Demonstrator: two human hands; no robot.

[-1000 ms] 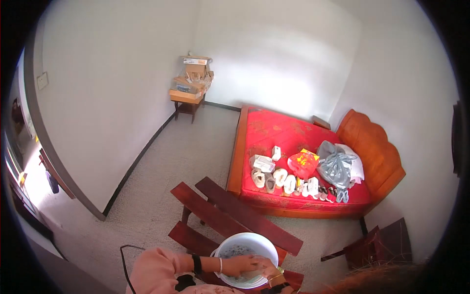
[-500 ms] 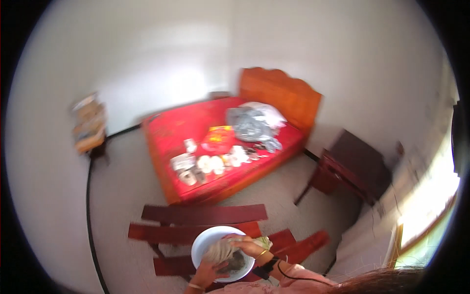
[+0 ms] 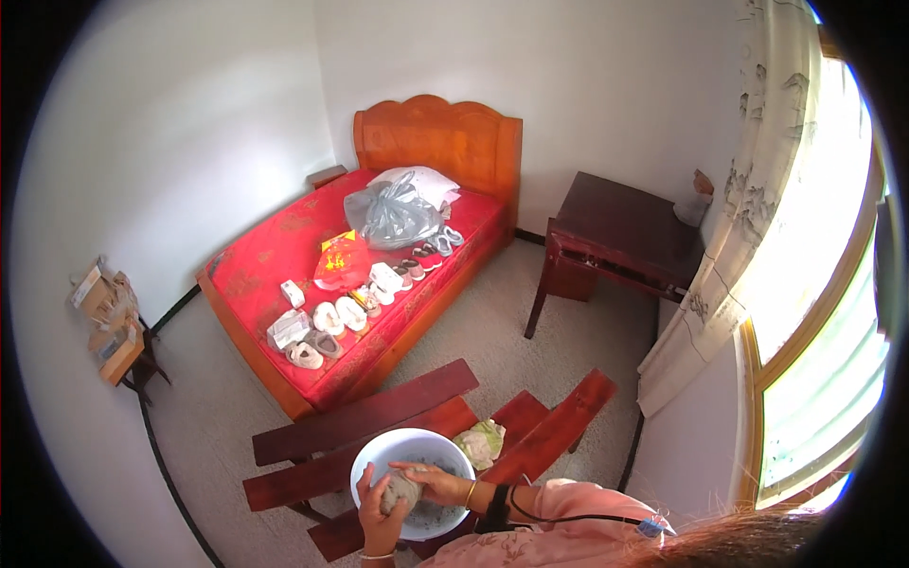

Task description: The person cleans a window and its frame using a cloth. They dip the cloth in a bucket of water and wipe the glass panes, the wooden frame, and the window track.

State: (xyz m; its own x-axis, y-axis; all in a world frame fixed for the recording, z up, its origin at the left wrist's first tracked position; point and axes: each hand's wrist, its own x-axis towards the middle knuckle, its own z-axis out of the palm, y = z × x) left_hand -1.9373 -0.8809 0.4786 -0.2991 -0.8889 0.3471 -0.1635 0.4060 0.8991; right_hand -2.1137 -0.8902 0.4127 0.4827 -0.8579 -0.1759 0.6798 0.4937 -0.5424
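Observation:
Both my hands are closed around a wet-looking greyish-beige cloth (image 3: pixel 401 492), which is bunched into a compact wad. My left hand (image 3: pixel 380 507) grips it from the left, and my right hand (image 3: pixel 437 485) presses it from the right. The wad is held over a white basin (image 3: pixel 363 452) with greyish water inside and dark specks in it. The basin stands on dark red wooden benches (image 3: pixel 327 478). Beside its right rim, on the benches, lies a crumpled pale green and cream piece (image 3: pixel 481 443), perhaps cloth.
A bed with a red mattress (image 3: pixel 260 275) stands beyond the benches, holding several pairs of shoes (image 3: pixel 339 315), a red bag (image 3: pixel 343 262) and a grey plastic bag (image 3: pixel 393 213). A dark table (image 3: pixel 620 222) stands by the curtain (image 3: pixel 705 327). Cardboard boxes (image 3: pixel 114 317) sit at the left wall.
The cloth was spread loosely across the basin; now it is gathered into a small wad between my hands. My view has turned right, showing more of the window and curtain.

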